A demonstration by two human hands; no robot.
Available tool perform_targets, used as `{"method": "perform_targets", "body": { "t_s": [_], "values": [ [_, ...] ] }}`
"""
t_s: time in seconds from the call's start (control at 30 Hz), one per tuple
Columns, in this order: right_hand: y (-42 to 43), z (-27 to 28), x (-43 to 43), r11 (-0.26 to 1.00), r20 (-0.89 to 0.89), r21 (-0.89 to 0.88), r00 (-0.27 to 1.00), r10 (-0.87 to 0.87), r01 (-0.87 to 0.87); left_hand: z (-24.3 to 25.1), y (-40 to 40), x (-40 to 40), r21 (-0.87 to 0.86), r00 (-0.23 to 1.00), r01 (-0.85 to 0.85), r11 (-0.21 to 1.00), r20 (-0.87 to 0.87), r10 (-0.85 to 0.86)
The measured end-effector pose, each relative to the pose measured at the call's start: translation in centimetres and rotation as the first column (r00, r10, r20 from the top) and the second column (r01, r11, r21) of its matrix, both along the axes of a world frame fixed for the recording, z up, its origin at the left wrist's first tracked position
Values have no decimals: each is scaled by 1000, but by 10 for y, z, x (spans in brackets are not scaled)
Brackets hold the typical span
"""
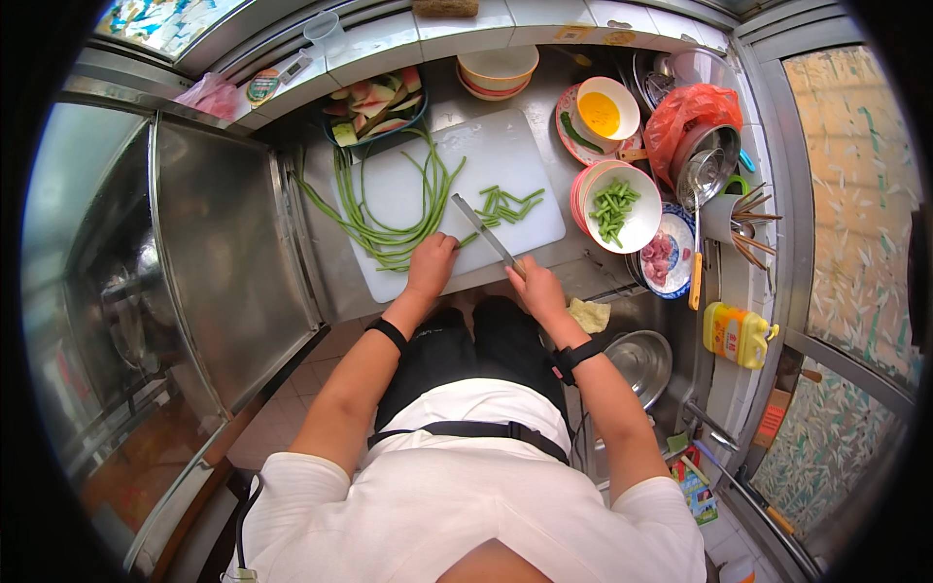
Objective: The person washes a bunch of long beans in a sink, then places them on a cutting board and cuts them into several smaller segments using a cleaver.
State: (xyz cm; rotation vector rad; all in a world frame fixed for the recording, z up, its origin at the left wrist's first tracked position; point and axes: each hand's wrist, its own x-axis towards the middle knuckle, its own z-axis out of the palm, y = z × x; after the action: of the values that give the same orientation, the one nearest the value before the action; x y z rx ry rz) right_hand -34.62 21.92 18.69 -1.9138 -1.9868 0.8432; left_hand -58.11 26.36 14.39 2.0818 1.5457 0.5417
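Observation:
On a white plastic cutting board (474,149) lies a looped bunch of long green beans (357,218). My left hand (433,262) is closed on the ends of the beans near the board's front edge. In my right hand (536,288) is the handle of a kitchen knife (484,229), its blade slanting up and left over the board, close to the held bean ends. Short cut bean pieces (510,205) lie scattered right of the blade. More cut pieces (614,208) fill part of a white bowl (645,229) at the board's right.
Behind the board stand a bin of watermelon rinds (379,109) and stacked bowls (498,69). At right are a bowl of beaten egg (599,113), a plate of raw meat (681,251), a skimmer (695,240) and a sink holding a metal basin (641,364). A yellow jug (736,335) stands on the ledge.

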Motion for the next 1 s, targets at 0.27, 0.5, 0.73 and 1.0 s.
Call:
{"method": "perform_targets", "body": {
  "t_s": [0.27,0.5,0.73,1.0],
  "values": [
    [3,30,-4,999,19,-37,1000,8,-7,-7,4,11,-36,990,-90,995,105,93],
    [-15,29,-11,997,39,-70,999,28,-25,-11,12,19,-207,968,-194,959,118,221],
    [-16,16,-16,997,70,-69,997,30,-25,-23,12,17,-172,961,-181,968,180,211],
    [-14,8,-15,999,35,-47,999,25,-23,-22,11,17,-120,977,-170,978,110,183]
  ]
}}
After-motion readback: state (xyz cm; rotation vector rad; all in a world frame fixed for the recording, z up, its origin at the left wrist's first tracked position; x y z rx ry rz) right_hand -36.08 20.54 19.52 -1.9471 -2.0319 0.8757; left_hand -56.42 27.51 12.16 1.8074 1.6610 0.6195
